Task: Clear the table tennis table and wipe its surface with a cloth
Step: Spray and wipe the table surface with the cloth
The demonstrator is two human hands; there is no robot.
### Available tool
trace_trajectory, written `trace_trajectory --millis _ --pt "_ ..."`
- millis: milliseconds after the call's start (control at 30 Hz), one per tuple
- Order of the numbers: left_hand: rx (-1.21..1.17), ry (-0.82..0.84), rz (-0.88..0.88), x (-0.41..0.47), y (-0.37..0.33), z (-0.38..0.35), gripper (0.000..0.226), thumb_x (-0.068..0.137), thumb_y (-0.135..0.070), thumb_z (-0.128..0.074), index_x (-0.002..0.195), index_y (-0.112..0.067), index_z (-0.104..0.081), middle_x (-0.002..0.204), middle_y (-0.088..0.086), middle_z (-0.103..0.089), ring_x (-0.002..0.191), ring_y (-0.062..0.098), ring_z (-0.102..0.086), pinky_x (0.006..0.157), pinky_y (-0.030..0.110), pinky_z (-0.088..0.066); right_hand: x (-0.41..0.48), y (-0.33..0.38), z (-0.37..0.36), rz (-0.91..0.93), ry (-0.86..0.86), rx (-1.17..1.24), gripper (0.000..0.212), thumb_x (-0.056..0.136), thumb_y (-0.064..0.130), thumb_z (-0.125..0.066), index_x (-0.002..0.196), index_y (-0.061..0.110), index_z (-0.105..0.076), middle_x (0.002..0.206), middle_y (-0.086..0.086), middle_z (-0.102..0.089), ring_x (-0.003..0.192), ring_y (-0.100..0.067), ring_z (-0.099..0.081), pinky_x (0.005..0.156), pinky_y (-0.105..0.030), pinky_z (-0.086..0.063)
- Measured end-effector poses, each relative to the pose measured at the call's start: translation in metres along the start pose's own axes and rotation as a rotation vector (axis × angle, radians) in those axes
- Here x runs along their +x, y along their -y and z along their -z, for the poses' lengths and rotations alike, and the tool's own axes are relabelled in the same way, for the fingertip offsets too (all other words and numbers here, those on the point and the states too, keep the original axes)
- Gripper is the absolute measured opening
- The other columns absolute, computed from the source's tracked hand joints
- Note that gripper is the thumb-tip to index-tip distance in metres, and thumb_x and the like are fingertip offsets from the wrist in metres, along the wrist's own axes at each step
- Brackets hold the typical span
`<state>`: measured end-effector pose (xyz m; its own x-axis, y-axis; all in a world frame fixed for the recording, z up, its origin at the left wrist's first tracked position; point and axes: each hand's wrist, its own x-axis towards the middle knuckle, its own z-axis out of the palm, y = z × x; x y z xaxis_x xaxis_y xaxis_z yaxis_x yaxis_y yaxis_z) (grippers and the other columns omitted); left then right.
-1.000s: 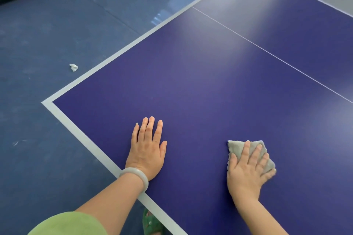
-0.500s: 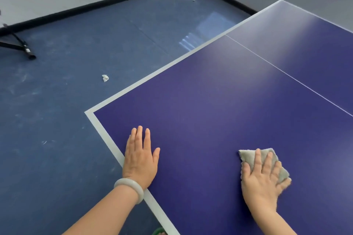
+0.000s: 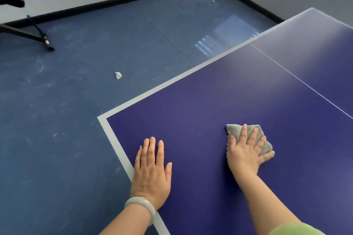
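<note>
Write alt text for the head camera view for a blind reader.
A person's right hand presses a grey cloth flat on a blue table tennis table near its corner, while the left hand, a pale bangle on its wrist, rests flat by the white edge line. A crumpled white scrap and a small ball lie on the blue floor beyond.

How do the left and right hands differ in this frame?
The left hand lies on bare table by the white edge line; the right hand presses a grey cloth farther in. The left hand's fingers lie together; the right hand's are spread. Both are palm down, fingers straight.
</note>
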<state>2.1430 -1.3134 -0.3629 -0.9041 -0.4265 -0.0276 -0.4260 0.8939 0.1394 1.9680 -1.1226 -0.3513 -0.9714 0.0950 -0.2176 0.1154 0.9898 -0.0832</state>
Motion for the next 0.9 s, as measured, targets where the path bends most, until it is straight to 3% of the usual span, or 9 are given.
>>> trace_trajectory --millis 100,200,267,333,467,533,767,833,900 --pt "0.0 -0.004 -0.004 0.0 -0.001 0.001 0.065 0.096 -0.042 -0.027 0.148 -0.005 -0.038 0.153 0.02 -0.036 0.144 0.036 -0.032 0.115 0.049 -0.022 -0.012 0.058 -0.008 0.19 0.017 -0.008 0.062 0.102 0.052 -0.009 0.156 0.031 0.013 0.163 -0.004 0.022 0.149 -0.032 0.02 0.111 -0.071 0.009" --pt "0.004 -0.002 -0.004 0.0 -0.001 0.002 0.066 0.096 -0.041 -0.026 0.148 -0.004 -0.038 0.154 0.021 -0.035 0.144 0.035 -0.031 0.115 0.049 -0.021 -0.057 0.079 -0.024 0.663 -0.044 -0.084 0.062 0.101 0.052 -0.017 0.158 0.027 -0.014 0.165 -0.007 -0.007 0.152 -0.034 -0.001 0.113 -0.071 0.0" --pt "0.005 -0.005 -0.004 0.001 -0.001 0.002 0.066 0.096 -0.041 -0.026 0.148 -0.004 -0.038 0.154 0.021 -0.035 0.144 0.035 -0.031 0.116 0.049 -0.021 -0.065 0.055 -0.029 0.808 -0.046 -0.141 0.062 0.1 0.052 -0.023 0.157 0.028 -0.02 0.164 -0.005 -0.015 0.152 -0.032 -0.007 0.115 -0.067 -0.009" --pt "0.0 -0.004 0.002 0.001 -0.001 0.003 0.066 0.095 -0.042 -0.027 0.148 -0.004 -0.039 0.153 0.021 -0.036 0.144 0.036 -0.032 0.116 0.048 -0.02 -0.05 0.015 -0.027 0.708 -0.082 -0.15 0.063 0.098 0.054 -0.025 0.157 0.033 -0.016 0.165 -0.001 -0.01 0.152 -0.028 -0.004 0.116 -0.064 -0.005" --pt "-0.008 0.016 0.014 0.001 -0.001 0.003 0.066 0.096 -0.043 -0.024 0.149 -0.006 -0.037 0.155 0.02 -0.034 0.145 0.035 -0.03 0.117 0.048 -0.02 -0.028 -0.054 -0.01 0.077 -0.023 -0.031 0.061 0.101 0.055 -0.012 0.157 0.036 0.002 0.165 0.004 0.014 0.151 -0.024 0.013 0.116 -0.064 0.003" --pt "-0.007 0.03 0.023 0.0 -0.001 0.003 0.067 0.096 -0.044 -0.022 0.151 -0.007 -0.034 0.156 0.019 -0.032 0.146 0.035 -0.027 0.118 0.049 -0.023 -0.053 -0.052 -0.013 -0.06 -0.03 0.004 0.066 0.097 0.056 -0.003 0.158 0.03 0.004 0.165 -0.001 0.014 0.151 -0.028 0.013 0.115 -0.066 0.001" --pt "-0.011 0.02 0.01 0.0 -0.003 0.005 0.064 0.1 -0.041 -0.029 0.154 -0.008 -0.025 0.16 0.018 -0.023 0.15 0.033 -0.015 0.122 0.048 -0.017 -0.184 -0.061 -0.045 0.596 -0.095 -0.115 0.061 0.101 0.05 -0.024 0.155 0.022 -0.027 0.164 -0.01 -0.018 0.151 -0.035 -0.014 0.114 -0.069 -0.017" --pt "0.014 0.048 0.004 -0.002 -0.003 0.006 0.066 0.1 -0.042 -0.03 0.155 -0.008 -0.018 0.162 0.018 -0.016 0.151 0.033 -0.01 0.123 0.047 -0.011 -0.193 -0.103 -0.045 0.576 -0.129 -0.141 0.061 0.101 0.051 -0.024 0.156 0.024 -0.027 0.164 -0.006 -0.017 0.151 -0.033 -0.014 0.113 -0.068 -0.019" --pt "0.032 0.078 0.0 -0.002 -0.004 0.009 0.067 0.102 -0.041 -0.029 0.156 -0.006 -0.012 0.163 0.019 -0.01 0.151 0.034 -0.005 0.123 0.046 -0.007 -0.197 -0.15 -0.046 0.329 -0.153 -0.135 0.062 0.101 0.054 -0.014 0.156 0.027 -0.021 0.165 -0.004 -0.012 0.151 -0.031 -0.012 0.114 -0.067 -0.015"
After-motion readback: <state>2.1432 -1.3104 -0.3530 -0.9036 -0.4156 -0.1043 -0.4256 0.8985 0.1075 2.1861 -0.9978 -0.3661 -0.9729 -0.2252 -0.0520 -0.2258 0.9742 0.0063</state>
